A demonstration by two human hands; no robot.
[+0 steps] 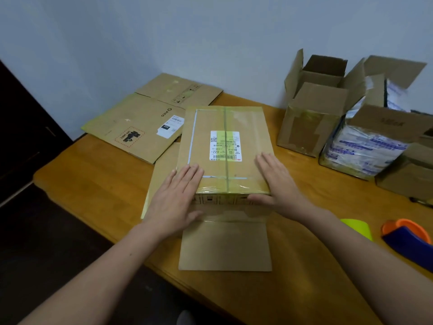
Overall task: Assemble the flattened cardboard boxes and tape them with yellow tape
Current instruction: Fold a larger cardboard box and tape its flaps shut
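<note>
Nearest, two bare forearms rising from the bottom of the frame. Left hand [178, 193] spread flat, fingers straight, laid over the near left corner of the box [243, 165] at frame centre; nothing grasped. Right hand [274, 181] flat as well on the box top by its near right corner, thumb dropped over the front edge onto the front face; nothing grasped either. Box upright on the table [93, 179], top closed, yellowish tape [226, 118] down the middle seam and round the rim, white label [225, 145] at its centre. One flap [225, 246] lying flat toward the camera, its lower left corner close to the table's near edge; a second flap [161, 174] spread out to the left. Bare wood to the left of the box and below the front flap. Flattened boxes [140, 127] at upper left, stacked, reaching back to the wall [164, 31]. Open boxes [314, 113] at upper right, near the taped box but apart from it. Tape dispenser [407, 240], orange and blue, at lower right, cut by the frame edge. Pale blue-grey wall behind; dark floor [58, 242] at lower left.
</note>
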